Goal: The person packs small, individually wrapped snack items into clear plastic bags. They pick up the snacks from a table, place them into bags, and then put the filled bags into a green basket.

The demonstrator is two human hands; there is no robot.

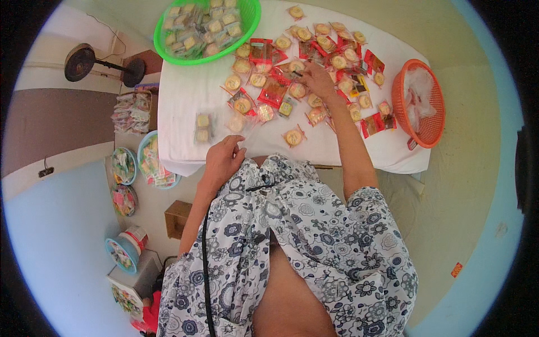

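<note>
Among the scattered packets, my right hand (318, 82) reaches over the table, its fingertips at a round wrapped biscuit (297, 66). Whether they grip it is hard to see. My left hand (225, 158) is at the near edge with thumb and fingers curled by a clear plastic bag (250, 128); the see-through film blurs any grip. A pale round biscuit (236, 123) shows through or beside that film. To its left lies a clear pack of two square pieces (203, 127). Red-edged packets with a brown filling (273, 92) lie between the round biscuits.
A green basket (158, 48) of bagged square pieces stands at the table's far left. An orange basket (440, 105) with clear plastic bags stands at the right edge. A white cloth (181, 92) covers the table. Left on the floor are tubs of packets (153, 160), a cardboard box (177, 219) and a fan (80, 62).
</note>
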